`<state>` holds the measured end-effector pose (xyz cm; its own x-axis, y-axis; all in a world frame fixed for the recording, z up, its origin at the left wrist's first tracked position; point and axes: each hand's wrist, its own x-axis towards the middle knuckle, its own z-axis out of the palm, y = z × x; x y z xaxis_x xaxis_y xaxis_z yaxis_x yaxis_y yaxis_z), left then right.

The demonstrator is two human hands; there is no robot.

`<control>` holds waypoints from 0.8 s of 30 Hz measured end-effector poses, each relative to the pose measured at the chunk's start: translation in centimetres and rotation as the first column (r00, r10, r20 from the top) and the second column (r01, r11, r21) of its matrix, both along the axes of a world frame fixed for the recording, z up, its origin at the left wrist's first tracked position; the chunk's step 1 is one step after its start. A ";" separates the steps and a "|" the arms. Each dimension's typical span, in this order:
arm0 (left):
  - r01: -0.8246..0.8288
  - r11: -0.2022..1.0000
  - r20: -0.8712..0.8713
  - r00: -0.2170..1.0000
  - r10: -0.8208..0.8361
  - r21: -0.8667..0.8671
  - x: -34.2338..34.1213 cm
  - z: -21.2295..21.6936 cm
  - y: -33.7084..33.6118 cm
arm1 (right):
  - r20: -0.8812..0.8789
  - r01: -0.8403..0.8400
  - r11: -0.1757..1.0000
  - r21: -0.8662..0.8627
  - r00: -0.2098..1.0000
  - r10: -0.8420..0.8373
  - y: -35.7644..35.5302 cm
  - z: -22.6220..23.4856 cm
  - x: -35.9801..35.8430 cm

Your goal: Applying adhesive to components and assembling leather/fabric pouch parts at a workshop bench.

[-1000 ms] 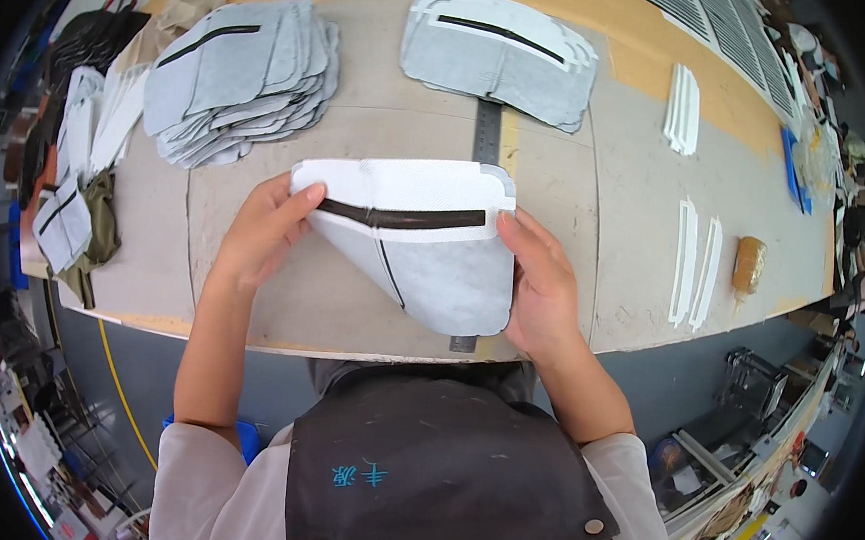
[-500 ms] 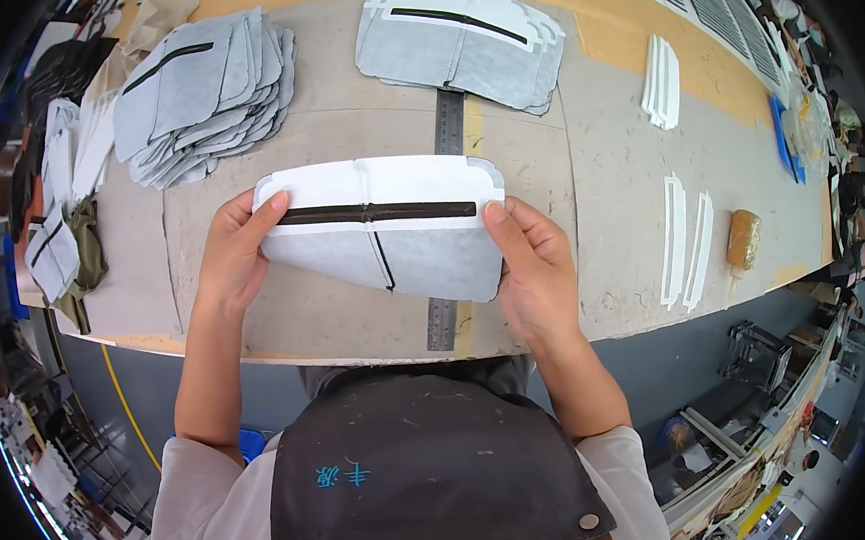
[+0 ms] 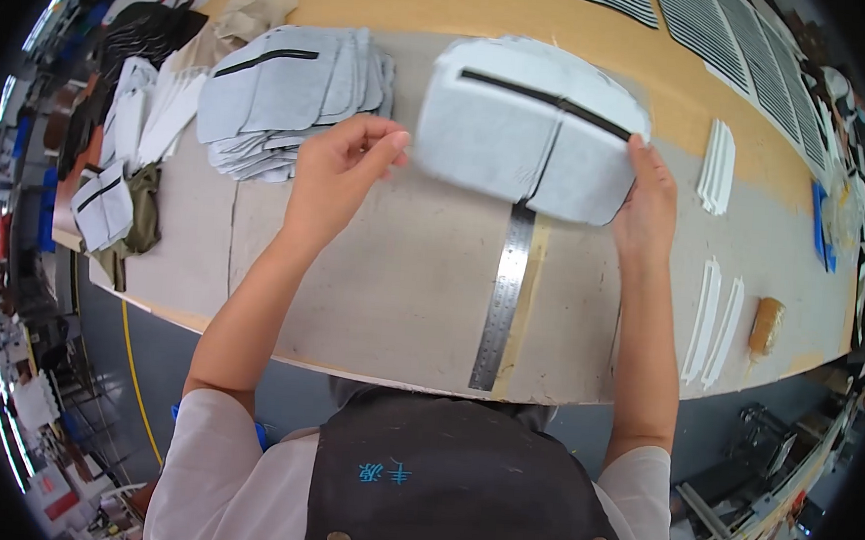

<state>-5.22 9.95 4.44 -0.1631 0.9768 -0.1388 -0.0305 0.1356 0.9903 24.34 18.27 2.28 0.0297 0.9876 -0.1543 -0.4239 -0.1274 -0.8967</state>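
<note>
A pale grey panel with a white upper band, a long black slit and a black centre seam hangs over the pile at the back middle, hiding most of it. My right hand grips its right edge, thumb on top near the end of the slit. Just off the panel's left edge is my left hand, fingers curled in and thumb close to the fingertips, nothing visible in them. Beyond that hand lies a thick, fanned stack of similar grey panels.
A steel ruler lies along the table's middle. White strips are piled on the right, with two loose strips and a tan roll nearer me. Dark and white cloth pieces crowd the left side.
The panel has gone from near me, held in both hands, to above the far pile. My left hand has let go of it. My view has shifted left.
</note>
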 end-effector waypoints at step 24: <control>0.086 0.875 -0.802 0.452 0.391 0.476 -4.1 6.2 -0.6 | 0.366 -0.262 0.965 -0.001 0.898 0.244 -5.4 0.8 -0.7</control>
<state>-9.28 9.34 10.69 -0.1128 0.8308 0.5451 0.8771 -0.1745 0.4474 23.62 12.89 3.10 -0.1779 0.9750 -0.1334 -0.0300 -0.1408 -0.9896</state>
